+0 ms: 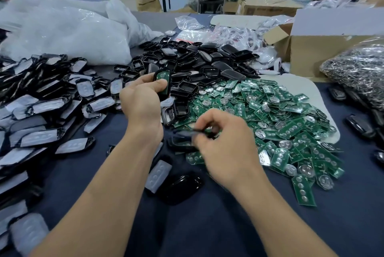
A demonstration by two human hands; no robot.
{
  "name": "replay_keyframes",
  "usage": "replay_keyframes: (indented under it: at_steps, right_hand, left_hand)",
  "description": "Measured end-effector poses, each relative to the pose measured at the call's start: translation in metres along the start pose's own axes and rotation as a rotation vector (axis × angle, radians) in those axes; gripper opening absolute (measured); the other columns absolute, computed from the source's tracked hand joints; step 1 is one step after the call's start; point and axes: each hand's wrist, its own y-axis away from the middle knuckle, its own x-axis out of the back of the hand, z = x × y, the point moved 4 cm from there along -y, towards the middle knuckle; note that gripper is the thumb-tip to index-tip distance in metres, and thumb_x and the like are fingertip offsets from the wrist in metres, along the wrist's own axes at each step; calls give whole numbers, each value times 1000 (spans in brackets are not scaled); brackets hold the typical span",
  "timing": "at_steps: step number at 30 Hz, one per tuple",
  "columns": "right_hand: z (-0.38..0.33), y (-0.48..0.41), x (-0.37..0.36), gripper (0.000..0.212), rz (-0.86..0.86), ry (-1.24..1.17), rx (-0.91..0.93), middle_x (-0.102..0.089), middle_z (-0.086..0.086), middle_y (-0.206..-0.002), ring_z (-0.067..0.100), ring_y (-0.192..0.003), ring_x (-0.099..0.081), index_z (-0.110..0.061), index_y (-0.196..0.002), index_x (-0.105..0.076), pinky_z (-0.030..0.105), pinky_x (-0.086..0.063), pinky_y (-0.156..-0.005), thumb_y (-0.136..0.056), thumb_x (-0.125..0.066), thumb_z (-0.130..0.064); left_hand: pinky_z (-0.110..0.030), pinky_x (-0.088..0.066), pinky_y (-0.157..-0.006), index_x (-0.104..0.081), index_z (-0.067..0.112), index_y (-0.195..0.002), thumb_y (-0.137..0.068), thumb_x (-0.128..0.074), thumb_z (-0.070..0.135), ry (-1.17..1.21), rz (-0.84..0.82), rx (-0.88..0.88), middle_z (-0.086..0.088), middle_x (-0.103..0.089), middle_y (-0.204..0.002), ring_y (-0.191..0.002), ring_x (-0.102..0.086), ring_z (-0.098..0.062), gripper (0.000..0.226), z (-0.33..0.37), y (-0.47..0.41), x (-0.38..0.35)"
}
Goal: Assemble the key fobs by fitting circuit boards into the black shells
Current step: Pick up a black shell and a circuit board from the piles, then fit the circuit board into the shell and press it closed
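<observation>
Head view: A worker's left hand (143, 102) is raised over the bench with its fingers and thumb curled round an oblong black plastic shell with a green board seated in it (162, 82). The shell's long axis runs away from the person and stands nearly upright, with the board facing the camera.

The right hand (226, 146) is lower and nearer the body. Its fingertips are pinched on a thin dark piece (197, 130), too blurred to name. The piece lies roughly crosswise, just above an open black shell on the cloth (180, 145).

The filled shell sits up and to the left of the right hand, well apart from it, so the two hands appear to be on separate jobs. The heap of loose green circuit boards with round silver contacts (280, 115) touches the right hand's far side, and that hand is plainly the nearer one for the next board. The mound of empty black shells (199, 63) lies directly beyond the left hand. A spread of black pieces faced with grey rubber pads (41, 111) fills the bench to its left.

Open room is scarce. The bare dark blue table cover (197, 225) shows mainly between and beneath the forearms, where a glossy black oval cover (180, 188) and a grey pad (158, 175) also lie. Any set-down will probably need a short reach leftward or straight down.
</observation>
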Motion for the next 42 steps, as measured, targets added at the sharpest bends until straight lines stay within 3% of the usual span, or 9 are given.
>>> replay_keyframes:
  at_steps: [9,13,19,23,27,33,37,40,42]
  right_hand:
    - [25,-20,33,12,-7,-637,-270,-64,9,-72,12,-46,-46,-5,-95,-71,17,-36,-41,-90,-68,4]
    - [31,-25,38,20,-12,-668,-263,-57,8,-69,13,-49,-43,-11,-95,-80,19,-33,-44,-89,-69,4]
    - [36,-29,38,25,-33,-712,-300,-60,8,-74,13,-53,-41,-12,-89,-81,19,-33,-45,-91,-64,7]
    - [39,-32,37,25,-14,-734,-324,-66,6,-74,12,-51,-40,-9,-89,-80,18,-33,-44,-89,-64,10]
    - [37,-31,37,26,3,-664,-269,-58,9,-72,13,-52,-38,-12,-85,-79,19,-33,-45,-86,-65,10]
    - [37,-31,38,29,25,-704,-283,-62,13,-77,13,-50,-37,-14,-78,-78,20,-32,-43,-86,-64,11]
    - [38,-32,41,27,24,-731,-287,-62,14,-79,13,-50,-37,-10,-84,-77,21,-31,-45,-87,-62,12]
    - [37,-32,42,19,-110,-938,-297,-63,16,-86,11,-53,-46,-4,-97,-77,19,-38,-46,-83,-71,7]
    - [36,-30,43,36,-218,-1089,-290,-65,9,-89,11,-61,-56,-6,-107,-78,18,-51,-55,-72,-78,2]
  left_hand:
    - [-30,-59,-72,-77,20,-83,-77,-78,7,-234,-267,-104,6,-78,-77,-71,-69,-12,14,-19,25,-26]
    - [-18,-49,-56,-75,29,-71,-69,-76,20,-336,-334,-190,15,-68,-63,-56,-58,-2,10,-20,36,-32]
    - [-39,-45,-56,-65,26,-68,-75,-67,21,-379,-415,-194,9,-56,-61,-58,-47,-14,9,-22,42,-37]
    - [-24,-44,-48,-57,31,-66,-72,-56,21,-328,-479,-63,5,-65,-65,-58,-56,-6,12,-24,42,-40]
    - [-35,-41,-63,-61,31,-72,-68,-54,25,-461,-556,-46,9,-55,-66,-64,-49,-10,11,-29,40,-41]
    - [-31,-46,-61,-74,17,-86,-69,-61,48,-562,-669,-52,3,-60,-71,-60,-53,-10,38,-32,47,-43]
    - [-38,-42,-67,-76,15,-80,-71,-72,32,-522,-672,-45,-2,-62,-65,-61,-51,-17,19,-29,46,-43]
    - [-25,-46,-58,-79,17,-70,-81,-76,14,-426,-671,2,0,-63,-65,-56,-53,-12,12,-30,45,-44]
    - [-17,-46,-52,-80,21,-67,-81,-77,10,-325,-682,59,2,-65,-68,-54,-55,-8,18,-31,44,-44]
